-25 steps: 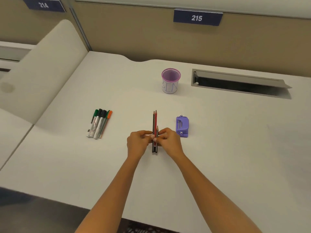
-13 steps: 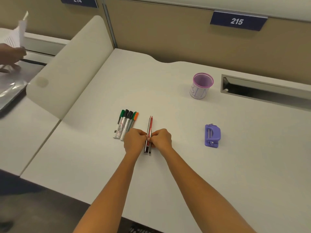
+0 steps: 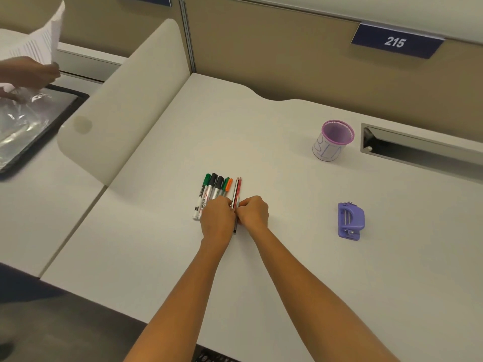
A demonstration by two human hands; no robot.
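Pale cubicle counter [image 3: 274, 270] carries a small bundle of pencils [image 3: 237, 189] lying flat, tips pointing away. The left hand [image 3: 218, 222] and right hand [image 3: 254, 212] pinch it from either side near the middle of the shafts. Pencils are light, stiff and smooth, so they are apt to roll apart. A two-sided grip at mid-length seems right, since the points are brittle. Just left of the grip lie markers [image 3: 213, 190], close beside the bundle. Well beyond the grip to the right stands a purple mesh cup [image 3: 326, 150], apparently empty. A purple hole punch [image 3: 350, 220] sits off to the right.
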